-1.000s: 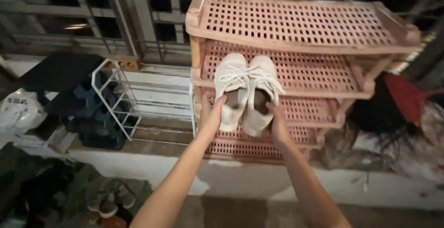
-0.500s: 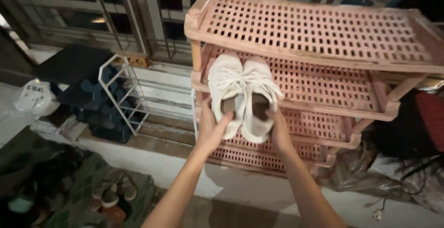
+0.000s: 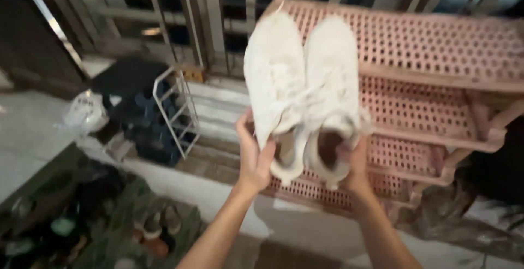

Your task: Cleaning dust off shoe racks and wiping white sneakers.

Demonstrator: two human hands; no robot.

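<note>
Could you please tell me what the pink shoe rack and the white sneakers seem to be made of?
The pink shoe rack looks like moulded plastic with a matte finish: its shelves are perforated grids with thick rims. The white sneakers, held by the left hand and right hand, look like soft knit fabric, though blur leaves that uncertain.

both hands [image 3: 256, 157] grip a pair of white sneakers [image 3: 303, 91] in front of a pink rack [image 3: 436, 56].

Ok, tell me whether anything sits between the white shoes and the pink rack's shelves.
Nothing visible does. Both hands, left hand and right hand, hold the white shoes by the heels before the pink rack, whose visible shelves look bare.
</note>
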